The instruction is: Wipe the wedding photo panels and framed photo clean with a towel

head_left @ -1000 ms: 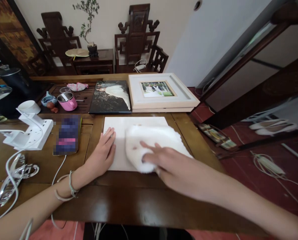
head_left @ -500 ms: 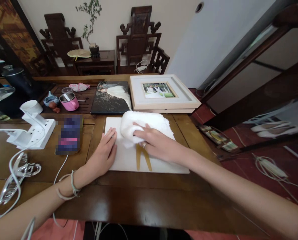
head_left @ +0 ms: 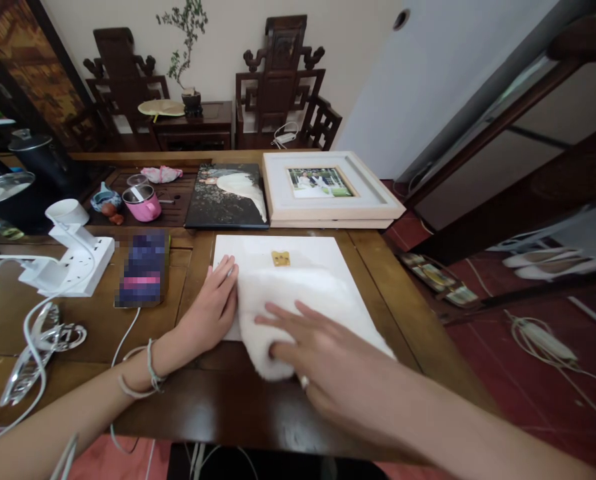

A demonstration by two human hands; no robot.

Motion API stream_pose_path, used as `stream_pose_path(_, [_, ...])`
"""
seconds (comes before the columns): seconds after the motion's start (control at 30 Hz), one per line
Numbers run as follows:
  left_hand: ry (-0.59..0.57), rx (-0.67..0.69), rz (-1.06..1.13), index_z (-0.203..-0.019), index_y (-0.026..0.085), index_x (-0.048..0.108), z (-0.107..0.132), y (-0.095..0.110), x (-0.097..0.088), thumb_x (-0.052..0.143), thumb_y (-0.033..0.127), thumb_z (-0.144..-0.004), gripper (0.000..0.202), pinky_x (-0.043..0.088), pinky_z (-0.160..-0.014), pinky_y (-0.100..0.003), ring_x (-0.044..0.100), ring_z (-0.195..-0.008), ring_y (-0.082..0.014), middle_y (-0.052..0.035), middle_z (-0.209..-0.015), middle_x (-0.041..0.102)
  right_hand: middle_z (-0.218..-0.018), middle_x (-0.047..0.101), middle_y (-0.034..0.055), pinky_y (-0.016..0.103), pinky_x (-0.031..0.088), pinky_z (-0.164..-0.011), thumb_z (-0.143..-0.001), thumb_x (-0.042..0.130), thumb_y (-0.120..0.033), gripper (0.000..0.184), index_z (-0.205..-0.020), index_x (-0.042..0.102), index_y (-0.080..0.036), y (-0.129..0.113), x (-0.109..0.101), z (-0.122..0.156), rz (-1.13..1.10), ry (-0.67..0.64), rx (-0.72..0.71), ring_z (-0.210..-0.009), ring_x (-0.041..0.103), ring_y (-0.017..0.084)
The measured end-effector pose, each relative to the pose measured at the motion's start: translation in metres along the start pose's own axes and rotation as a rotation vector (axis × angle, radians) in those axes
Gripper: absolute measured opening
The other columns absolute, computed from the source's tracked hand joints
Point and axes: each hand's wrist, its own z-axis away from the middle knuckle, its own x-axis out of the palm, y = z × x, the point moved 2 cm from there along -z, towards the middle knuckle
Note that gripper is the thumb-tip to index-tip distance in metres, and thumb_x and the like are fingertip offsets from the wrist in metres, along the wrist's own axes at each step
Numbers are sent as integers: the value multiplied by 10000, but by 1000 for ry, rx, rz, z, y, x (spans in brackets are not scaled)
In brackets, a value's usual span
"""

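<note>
A white board (head_left: 305, 245) lies flat on the wooden table, with a small gold metal bracket (head_left: 281, 258) near its far edge. Draped over the board's near part is a fluffy white cloth (head_left: 263, 300), which overhangs the near edge. My right hand (head_left: 318, 347) presses on this cloth, its thumb tucked into a fold and the other fingers stretched over the top; it grips the bunched part. Flat at the board's left edge rests my left hand (head_left: 215, 303), fingers extended and holding nothing. The cloth hides the gold legs on the board.
Behind the board lie a black picture panel (head_left: 228, 200) and stacked wooden photo frames (head_left: 328, 213). To the left are a phone (head_left: 145, 267) on a cable, a white power strip (head_left: 85, 267), a clear hair claw (head_left: 41, 353) and a pink cup (head_left: 143, 203).
My right hand has drawn the white cloth toward me, from the board's far part to its near edge. The gold bracket is now uncovered and the gold legs are covered. My left hand stays put.
</note>
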Motion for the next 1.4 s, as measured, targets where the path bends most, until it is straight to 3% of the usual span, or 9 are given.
stream_pose_path(0.23, [20, 14, 18, -1445, 176, 331, 1, -1, 1, 310, 205, -990, 456, 166, -1182, -542, 236, -1447, -258, -158, -1521, 349, -1452, 428, 229, 587, 290, -1094, -694, 428, 58, 487, -1125, 611, -75, 55, -18, -53, 221, 103, 61, -1408, 243, 358])
stream_pose_path(0.43, [-15, -11, 12, -1449, 114, 304, 1, 0, 0, 285, 159, -972, 479, 167, -1186, -531, 194, -1459, -253, -186, -1538, 302, -1457, 423, 224, 671, 215, -1088, -674, 469, 1, 422, -1031, 671, -98, 9, 5, -23, 145, 25, 18, -1399, 219, 419])
stream_pose_path(0.57, [-1, 18, 11, -1434, 118, 330, 2, -1, 1, 282, 111, -946, 491, 154, -1186, -536, 199, -1458, -247, -187, -1525, 326, -1388, 525, 182, 620, 272, -1101, -640, 471, -34, 381, -940, 676, -151, -15, 9, 8, -34, 25, -62, -1367, 345, 359])
stream_pose_path(0.73, [8, 0, 25, -1445, 161, 323, 2, -3, 2, 300, 152, -966, 479, 163, -1181, -548, 208, -1455, -251, -163, -1530, 330, -1355, 539, 229, 491, 308, -1128, -645, 439, 28, 428, -991, 648, -113, 14, -6, -5, 0, 59, 56, -1356, 382, 304])
stream_pose_path(0.87, [46, -76, 112, -1458, 169, 324, -1, 0, -5, 285, 261, -1002, 467, 193, -1193, -486, 265, -1438, -237, -133, -1533, 339, -1445, 417, 264, 556, 246, -1135, -676, 430, 41, 452, -1080, 609, -52, 39, -10, -35, 146, 118, 150, -1406, 238, 361])
stream_pose_path(1.03, [167, -196, 242, -1468, 152, 324, -3, 7, -17, 273, 358, -1010, 505, 251, -1183, -431, 323, -1415, -226, -110, -1534, 343, -1465, 427, 195, 622, 173, -1129, -645, 446, 26, 415, -989, 637, -105, 23, -2, -41, 50, 85, -29, -1414, 218, 368])
stream_pose_path(1.23, [187, -202, 276, -1437, 102, 371, -4, 11, -17, 258, 389, -1009, 528, 239, -1183, -419, 328, -1412, -219, -146, -1509, 379, -1134, 691, 97, 422, 287, -1121, -576, 428, 21, 380, -806, 644, -191, -7, -17, -2, -175, -30, -220, -1276, 485, 241])
stream_pose_path(1.33, [85, -147, 175, -1391, 96, 434, -4, 9, -10, 283, 352, -1004, 488, 218, -1185, -457, 302, -1424, -234, -166, -1497, 391, -832, 688, 37, 320, 462, -858, -570, 390, 16, 340, -711, 591, -219, 10, -32, 4, -207, -23, -106, -955, 637, 207])
stream_pose_path(1.4, [35, -95, 92, -1369, 80, 452, -3, 6, -5, 305, 297, -996, 456, 189, -1188, -491, 275, -1435, -247, -181, -1499, 382, -667, 589, 7, 290, 437, -671, -595, 378, -12, 245, -634, 501, -220, 32, -40, -2, -216, 11, -32, -717, 601, 183])
